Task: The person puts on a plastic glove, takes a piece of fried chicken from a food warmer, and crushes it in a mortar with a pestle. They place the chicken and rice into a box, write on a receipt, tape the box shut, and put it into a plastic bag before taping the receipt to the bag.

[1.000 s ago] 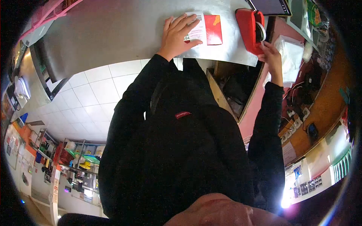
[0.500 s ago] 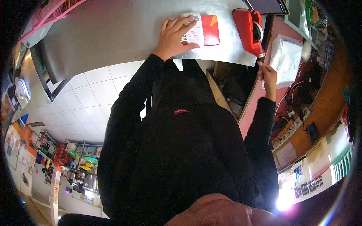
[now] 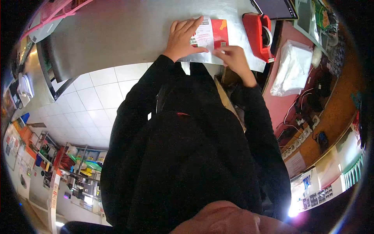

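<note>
A flat red packet or box with printing lies near the front edge of the metal counter. A white printed slip rests on top of it. My left hand spreads over their left side, fingers stretched and thumb apart, against the slip. At the lower right corner of the slip is my right hand, its thumb and fingertips pinched together. Whatever is between those fingertips is too small to see. To the right stands a red tape dispenser with a roll of tape in it.
A tablet lies at the back right. Clear plastic bags sit on a pink surface right of the dispenser, with cables and a power strip beyond. A pink basket is at the far left.
My right hand has moved left, from beside the tape dispenser's cutting end to the slip's lower edge. My left hand stays over the slip.
</note>
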A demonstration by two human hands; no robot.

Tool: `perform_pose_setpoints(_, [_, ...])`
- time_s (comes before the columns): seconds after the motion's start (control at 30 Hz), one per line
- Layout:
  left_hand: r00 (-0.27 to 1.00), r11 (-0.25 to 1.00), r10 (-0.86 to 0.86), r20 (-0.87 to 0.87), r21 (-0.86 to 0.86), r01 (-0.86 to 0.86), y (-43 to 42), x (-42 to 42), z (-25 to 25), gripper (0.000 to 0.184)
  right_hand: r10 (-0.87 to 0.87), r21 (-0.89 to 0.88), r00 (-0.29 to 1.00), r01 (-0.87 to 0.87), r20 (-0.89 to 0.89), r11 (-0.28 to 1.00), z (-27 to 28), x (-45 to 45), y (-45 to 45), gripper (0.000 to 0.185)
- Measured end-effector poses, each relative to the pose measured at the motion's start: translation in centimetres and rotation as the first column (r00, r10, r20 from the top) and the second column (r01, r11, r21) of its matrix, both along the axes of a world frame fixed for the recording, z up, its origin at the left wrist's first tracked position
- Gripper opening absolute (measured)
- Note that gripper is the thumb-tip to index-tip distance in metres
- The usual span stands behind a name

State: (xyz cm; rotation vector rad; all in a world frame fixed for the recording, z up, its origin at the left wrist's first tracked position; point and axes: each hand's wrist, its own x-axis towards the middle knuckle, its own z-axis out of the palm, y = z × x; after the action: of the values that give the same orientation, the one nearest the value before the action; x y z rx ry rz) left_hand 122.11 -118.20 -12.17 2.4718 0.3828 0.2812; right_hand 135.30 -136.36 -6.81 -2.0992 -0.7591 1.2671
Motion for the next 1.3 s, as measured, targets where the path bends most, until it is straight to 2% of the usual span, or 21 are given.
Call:
perform_pose_setpoints(0.03, [1.0, 1.0, 0.003, -0.001, 0.006, -0.003, 0.1, 0.0, -0.2, 0.108, 0.046, 0.196, 0.992, -0.07, 0.12, 0.978, -0.9, -0.7, 2.1, 0.022])
perform_pose_setpoints(0.07, [1.0, 1.0, 0.001, 0.006, -0.01, -0.001, 0.1, 0.0, -0.6, 0.11, 0.105, 0.176, 0.977, -0.138, 0.185, 0.975, -0.6, -1.0, 4.3, 0.02])
perform_pose_setpoints(0.1, [1.0, 1.0, -0.004, 0.01, -0.028, 0.004, 0.1, -0.1, -0.8, 0.112, 0.168, 0.153, 0.949, -0.213, 0.267, 0.965, -2.1, -1.0, 5.6, 0.03])
perform_pose_setpoints(0.13, [1.0, 1.0, -0.007, 0.007, -0.026, 0.007, 0.2, -0.1, -0.6, 0.112, 0.163, 0.155, 0.951, -0.209, 0.264, 0.966, -2.7, -0.9, 6.6, 0.03])
perform_pose_setpoints(0.2, [0.998, 0.999, -0.004, 0.06, -0.032, 0.006, 0.2, 0.1, -0.5, 0.114, 0.33, -0.202, 0.794, -0.263, 0.511, 0.944, -3.2, -0.5, 7.7, 0.051])
perform_pose_setpoints(0.33, [0.999, 1.0, 0.025, 0.04, 0.013, -0.025, 0.0, 0.1, -0.5, 0.115, 0.4, -0.399, 0.72, -0.185, 0.567, 0.898, -2.4, 1.8, 6.2, 0.059])
perform_pose_setpoints(0.4, [0.999, 0.999, 0.005, 0.044, -0.051, -0.003, 0.1, 0.1, -0.6, 0.116, 0.258, -0.268, 0.711, -0.1, 0.654, 0.958, -0.8, 3.6, 3.7, 0.057])
perform_pose_setpoints(0.47, [0.999, 0.999, 0.01, 0.044, -0.038, -0.009, 0.0, 0.0, -0.5, 0.116, 0.277, -0.343, 0.717, -0.056, 0.64, 0.938, 0.0, 4.9, 1.2, 0.044])
perform_pose_setpoints(0.53, [0.999, 1.0, 0.015, 0.046, -0.024, -0.014, -0.1, 0.1, -0.4, 0.116, 0.334, -0.347, 0.53, -0.079, 0.779, 0.934, -1.4, 5.0, -2.6, 0.029])
perform_pose_setpoints(0.6, [0.999, 0.999, 0.011, 0.037, -0.034, -0.01, 0.0, 0.0, -0.2, 0.115, 0.264, -0.304, 0.619, -0.044, 0.739, 0.952, 1.3, 3.8, -4.9, 0.017])
perform_pose_setpoints(0.67, [0.999, 0.999, 0.015, 0.039, -0.031, -0.013, 0.1, -0.1, -0.1, 0.112, -0.058, 0.131, 0.568, -0.088, 0.821, 0.988, 2.3, 3.7, -8.1, 0.016])
perform_pose_setpoints(0.73, [0.999, 0.999, 0.0, 0.051, -0.041, 0.002, 0.0, 0.2, 0.0, 0.11, -0.119, 0.112, 0.357, 0.041, 0.926, 0.993, 3.8, 5.8, -11.5, 0.02])
perform_pose_setpoints(0.8, [1.0, 1.0, -0.008, 0.03, -0.012, 0.008, 0.0, 0.4, 0.1, 0.106, -0.257, 0.211, 0.263, 0.193, 0.93, 0.958, 3.3, 9.7, -17.3, 0.018])
perform_pose_setpoints(0.87, [0.999, 1.0, -0.024, 0.036, 0.021, 0.023, -0.1, 0.7, 0.4, 0.1, -0.203, 0.095, 0.203, 0.446, 0.958, 0.89, 1.9, 13.4, -23.1, 0.018])
perform_pose_setpoints(0.9, [0.998, 1.0, -0.026, 0.051, 0.009, 0.026, 0.0, 0.6, 0.4, 0.098, -0.213, 0.101, 0.199, 0.46, 0.957, 0.882, 0.6, 15.0, -26.0, 0.018])
perform_pose_setpoints(0.97, [0.997, 1.0, -0.015, 0.079, 0.008, 0.015, -0.2, 0.8, 1.0, 0.092, -0.137, -0.278, 0.535, 0.62, 0.833, 0.734, -3.1, 17.5, -31.6, 0.022])
perform_pose_setpoints(1.0, [0.997, 0.999, -0.018, 0.077, 0.027, 0.016, -0.1, 1.0, 1.1, 0.092, -0.076, -0.293, 0.557, 0.542, 0.827, 0.787, -3.5, 17.5, -31.7, 0.027])
perform_pose_setpoints(1.07, [0.998, 0.999, -0.026, 0.055, 0.028, 0.024, -0.4, 1.0, 1.1, 0.09, -0.233, -0.198, 0.575, 0.587, 0.784, 0.785, -4.3, 17.9, -31.9, 0.026])
perform_pose_setpoints(1.2, [0.997, 0.997, -0.064, 0.031, 0.053, 0.063, -0.5, 1.1, 1.1, 0.092, -0.294, -0.098, 0.578, 0.552, 0.762, 0.828, -4.4, 17.2, -30.5, 0.026])
perform_pose_setpoints(1.27, [0.997, 0.995, -0.071, -0.006, 0.075, 0.072, -0.6, 1.3, 1.7, 0.089, -0.38, 0.187, 0.447, 0.417, 0.81, 0.89, -4.9, 17.3, -29.8, 0.022])
perform_pose_setpoints(1.3, [0.998, 0.994, -0.069, -0.007, 0.081, 0.069, -0.6, 1.3, 1.6, 0.089, -0.476, 0.25, 0.436, 0.48, 0.763, 0.841, -5.1, 17.4, -29.5, 0.02])
